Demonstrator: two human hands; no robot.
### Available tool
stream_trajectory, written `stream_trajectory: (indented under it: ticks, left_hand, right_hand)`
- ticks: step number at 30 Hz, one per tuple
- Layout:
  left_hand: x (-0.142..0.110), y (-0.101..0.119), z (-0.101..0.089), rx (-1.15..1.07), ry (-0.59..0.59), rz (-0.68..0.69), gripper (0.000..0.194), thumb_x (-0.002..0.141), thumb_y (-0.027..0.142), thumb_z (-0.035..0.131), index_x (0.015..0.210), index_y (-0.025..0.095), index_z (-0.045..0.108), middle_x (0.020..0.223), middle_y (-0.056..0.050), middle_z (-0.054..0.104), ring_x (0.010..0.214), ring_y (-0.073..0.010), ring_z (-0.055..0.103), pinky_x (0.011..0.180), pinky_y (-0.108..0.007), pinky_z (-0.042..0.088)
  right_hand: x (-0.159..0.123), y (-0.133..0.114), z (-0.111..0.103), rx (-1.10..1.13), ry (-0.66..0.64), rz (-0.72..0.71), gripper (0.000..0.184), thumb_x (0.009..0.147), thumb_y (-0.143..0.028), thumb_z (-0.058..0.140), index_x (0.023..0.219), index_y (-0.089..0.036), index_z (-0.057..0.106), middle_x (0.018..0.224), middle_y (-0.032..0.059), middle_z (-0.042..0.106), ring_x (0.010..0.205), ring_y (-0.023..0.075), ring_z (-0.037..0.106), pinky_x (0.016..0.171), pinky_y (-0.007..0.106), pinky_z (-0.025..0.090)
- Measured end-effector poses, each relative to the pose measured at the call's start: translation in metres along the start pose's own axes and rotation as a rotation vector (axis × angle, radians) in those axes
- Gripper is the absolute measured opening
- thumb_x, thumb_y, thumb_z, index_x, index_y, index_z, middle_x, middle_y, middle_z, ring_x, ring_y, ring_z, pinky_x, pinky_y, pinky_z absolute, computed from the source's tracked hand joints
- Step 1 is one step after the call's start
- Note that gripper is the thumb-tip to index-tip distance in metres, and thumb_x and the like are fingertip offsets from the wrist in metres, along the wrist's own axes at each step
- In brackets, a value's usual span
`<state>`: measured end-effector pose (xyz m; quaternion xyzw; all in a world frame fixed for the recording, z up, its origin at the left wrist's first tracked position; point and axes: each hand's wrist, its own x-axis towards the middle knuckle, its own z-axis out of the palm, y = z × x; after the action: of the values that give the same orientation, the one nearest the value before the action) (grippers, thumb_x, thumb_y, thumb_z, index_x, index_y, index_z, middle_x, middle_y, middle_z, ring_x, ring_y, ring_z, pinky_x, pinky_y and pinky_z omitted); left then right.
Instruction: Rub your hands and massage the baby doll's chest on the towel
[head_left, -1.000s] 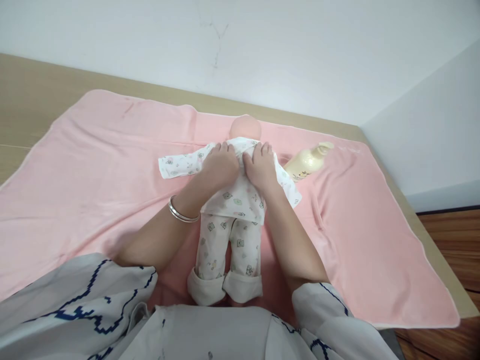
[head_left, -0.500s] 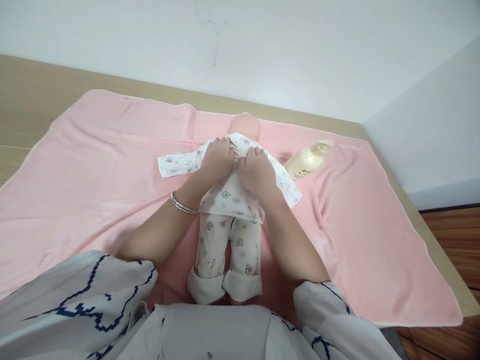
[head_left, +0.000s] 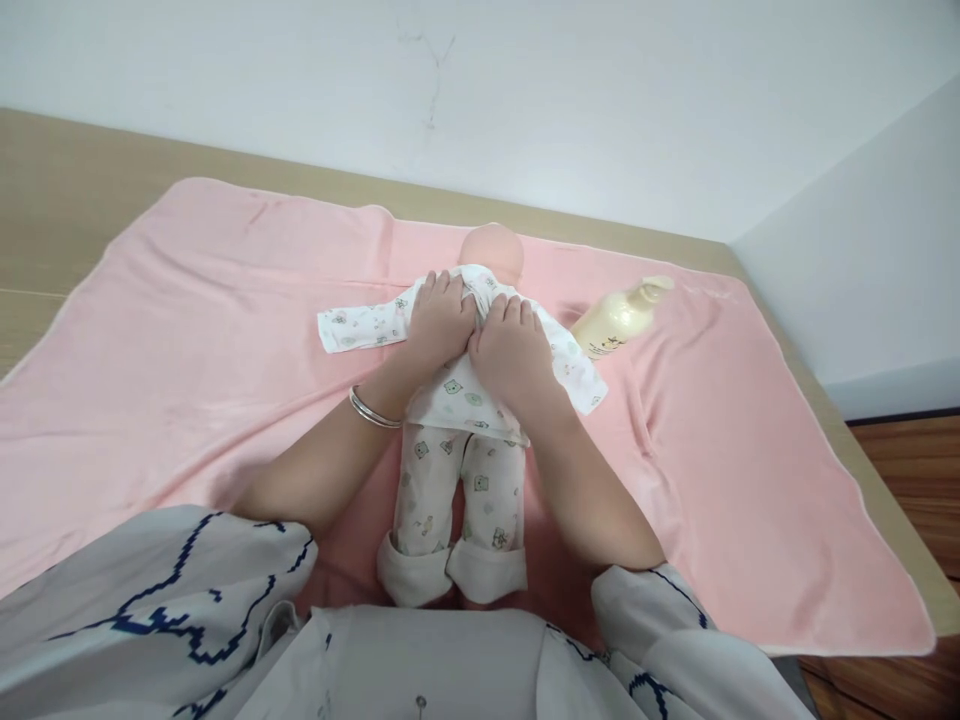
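Observation:
A baby doll (head_left: 493, 250) lies stretched out on a pink blanket, head away from me, dressed in a white printed top (head_left: 472, 405) and matching trousers (head_left: 480, 500) with rolled cuffs. No facial features show, only the smooth round head. My left hand (head_left: 441, 318) rests on the left of the doll's upper body, fingers laid forward over the cloth. Beside it my right hand (head_left: 512, 348) lies the same way on the right. The thumbs almost meet at the middle, where the cloth is bunched. Both hands appear open, pressing on the top rather than gripping it.
The pink blanket (head_left: 225, 330) covers much of a wooden table (head_left: 67, 190). A cream pump bottle (head_left: 619, 318) lies tilted by the doll's right-hand sleeve. White walls (head_left: 600, 110) stand behind and to the right. Dark wood-grain flooring (head_left: 915, 480) shows at the right edge.
The fingers of both hands, more curled before, are now laid straighter on the top. The hands stay at nearly the same spot; the doll and bottle have not moved.

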<state>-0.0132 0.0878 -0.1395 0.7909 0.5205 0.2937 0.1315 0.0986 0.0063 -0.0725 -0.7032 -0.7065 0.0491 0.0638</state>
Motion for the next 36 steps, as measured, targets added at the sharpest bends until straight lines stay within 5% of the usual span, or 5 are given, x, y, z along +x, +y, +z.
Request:
stream_trajectory:
  ticks: [16, 22, 26, 31, 36]
  left_hand:
    - [-0.009, 0.028, -0.015, 0.070, 0.007, -0.168, 0.046, 0.106, 0.027, 0.032, 0.132, 0.010, 0.067, 0.145, -0.020, 0.067, 0.144, -0.0329, 0.056, 0.130, -0.051, 0.038]
    - [-0.022, 0.057, -0.036, 0.139, -0.123, -0.058, 0.039, 0.098, 0.012, 0.039, 0.122, 0.010, 0.070, 0.137, -0.022, 0.069, 0.138, -0.0360, 0.059, 0.122, -0.054, 0.046]
    - [-0.013, 0.047, -0.034, 0.049, -0.122, -0.055, 0.037, 0.099, 0.011, 0.036, 0.101, 0.014, 0.072, 0.115, -0.017, 0.075, 0.121, -0.0304, 0.066, 0.118, -0.048, 0.049]
    - [0.006, 0.015, -0.020, -0.003, -0.057, -0.056, 0.038, 0.101, 0.017, 0.032, 0.106, 0.015, 0.069, 0.123, -0.018, 0.073, 0.123, -0.0299, 0.063, 0.119, -0.048, 0.046]
    - [-0.004, 0.025, -0.018, 0.067, -0.021, -0.080, 0.041, 0.104, 0.021, 0.032, 0.119, 0.013, 0.069, 0.131, -0.019, 0.073, 0.129, -0.0322, 0.064, 0.122, -0.052, 0.045]
  right_hand:
    - [0.045, 0.046, 0.020, 0.274, -0.002, 0.030, 0.073, 0.107, -0.046, 0.034, 0.162, 0.003, 0.037, 0.174, 0.0260, 0.035, 0.165, 0.0400, 0.028, 0.136, 0.057, 0.018]
    - [0.048, 0.052, 0.014, 0.269, 0.043, -0.010, 0.064, 0.110, -0.043, 0.033, 0.155, 0.000, 0.047, 0.165, 0.0266, 0.050, 0.154, 0.0385, 0.046, 0.129, 0.053, 0.034]
    - [0.032, 0.034, 0.007, 0.112, 0.042, 0.004, 0.056, 0.110, -0.037, 0.032, 0.144, 0.000, 0.055, 0.153, 0.0285, 0.059, 0.144, 0.0421, 0.054, 0.123, 0.057, 0.039]
    - [0.005, 0.000, 0.011, 0.011, 0.146, -0.010, 0.049, 0.104, -0.025, 0.039, 0.139, 0.004, 0.058, 0.145, 0.0328, 0.063, 0.141, 0.0438, 0.056, 0.122, 0.057, 0.039]
    - [0.027, 0.018, 0.018, 0.202, 0.155, 0.025, 0.046, 0.102, -0.018, 0.032, 0.135, -0.007, 0.063, 0.146, 0.0234, 0.065, 0.144, 0.0360, 0.055, 0.121, 0.054, 0.044]
